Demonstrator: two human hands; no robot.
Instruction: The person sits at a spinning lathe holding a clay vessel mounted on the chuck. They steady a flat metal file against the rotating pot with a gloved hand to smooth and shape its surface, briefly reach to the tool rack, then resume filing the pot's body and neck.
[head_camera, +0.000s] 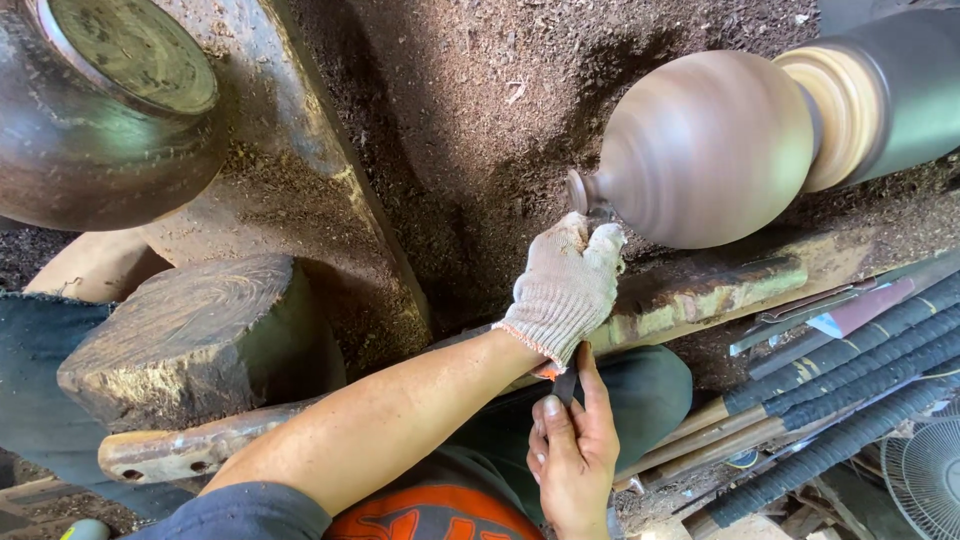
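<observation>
My gloved left hand (565, 295) closes its grip on the tool's front end, pressed to the narrow tip of the spinning wooden vase (705, 150) just above it. My bare right hand (572, 450) grips the tool handle (566, 385) below, its long axis running toward me.

Upper left of frame: dark rounded wooden bowl (95, 110), rim facing the camera, dusty. Below it, left of centre: rough dark wood block (195, 340) resting on a rusty metal bar (185, 452) with bolt holes. Centre and top: ground covered in brown sawdust (480, 110). Lower right: several long tool handles with black ribbed wrapping (850, 385), lying side by side, slanting up to the right. Bottom right corner: part of a fan grille (925, 478).
</observation>
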